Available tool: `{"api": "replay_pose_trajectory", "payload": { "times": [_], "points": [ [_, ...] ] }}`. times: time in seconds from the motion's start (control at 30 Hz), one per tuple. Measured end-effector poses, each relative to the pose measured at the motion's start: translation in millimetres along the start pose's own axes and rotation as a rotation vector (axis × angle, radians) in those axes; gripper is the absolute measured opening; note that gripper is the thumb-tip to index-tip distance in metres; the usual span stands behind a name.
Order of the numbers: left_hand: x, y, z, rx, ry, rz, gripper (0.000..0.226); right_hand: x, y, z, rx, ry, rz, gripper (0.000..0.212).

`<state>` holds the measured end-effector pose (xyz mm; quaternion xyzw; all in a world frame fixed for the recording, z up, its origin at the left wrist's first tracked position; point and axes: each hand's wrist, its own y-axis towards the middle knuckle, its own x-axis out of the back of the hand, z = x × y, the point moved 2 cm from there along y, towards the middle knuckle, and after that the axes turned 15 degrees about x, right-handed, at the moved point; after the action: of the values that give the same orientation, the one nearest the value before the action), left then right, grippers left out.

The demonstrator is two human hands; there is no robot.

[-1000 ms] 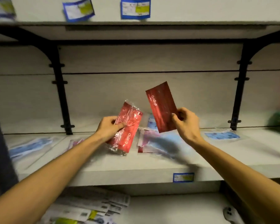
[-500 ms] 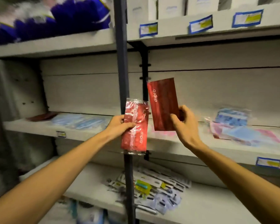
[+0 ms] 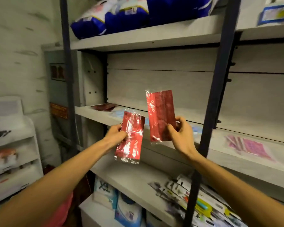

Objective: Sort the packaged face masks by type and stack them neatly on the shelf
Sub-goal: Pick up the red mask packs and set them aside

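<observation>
- The view has swung left since a second ago: the dark red pile of packets [image 3: 104, 106] at the far left of the pale grey shelf [image 3: 95, 114] is now in sight, probably the stack for this type.
- The left hand [image 3: 116, 134] pinches a glossy red plastic-wrapped mask packet [image 3: 130, 138], hanging below the shelf edge.
- The right hand [image 3: 179, 134] grips a second red mask packet [image 3: 161, 115], upright, raised before the shelf.
</observation>
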<state>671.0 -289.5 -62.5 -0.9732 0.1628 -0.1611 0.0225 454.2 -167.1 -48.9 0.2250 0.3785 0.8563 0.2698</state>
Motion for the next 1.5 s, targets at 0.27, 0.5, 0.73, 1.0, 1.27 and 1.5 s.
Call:
{"api": "replay_pose_trajectory", "payload": {
  "times": [0.27,0.5,0.73,1.0,1.27,1.5],
  "points": [
    [84.3,115.3,-5.5,-0.055,-0.011,-0.070,0.038,-111.2,83.6,-61.6,-0.159,0.039,-0.069,0.017],
    [139.8,214.3,2.3,-0.049,-0.104,-0.141,0.034,-187.4,150.0,-104.8,-0.414,0.286,-0.140,0.011],
    [162.5,292.6,-6.4,-0.032,-0.158,-0.151,0.024,-247.8,187.9,-139.4,-0.446,0.250,-0.143,0.020],
    [198.9,400.8,-0.4,-0.010,0.005,-0.288,0.038,-316.6,227.8,-187.7,-0.419,0.183,-0.028,0.053],
    [226.3,505.7,-8.1,-0.060,0.172,-0.137,0.036,-399.9,291.5,-212.4,-0.553,0.120,0.046,0.035],
    [223.7,569.7,3.8,-0.090,0.334,0.036,0.018,-442.3,312.0,-244.1,-0.469,-0.321,0.295,0.038]
  ]
}}
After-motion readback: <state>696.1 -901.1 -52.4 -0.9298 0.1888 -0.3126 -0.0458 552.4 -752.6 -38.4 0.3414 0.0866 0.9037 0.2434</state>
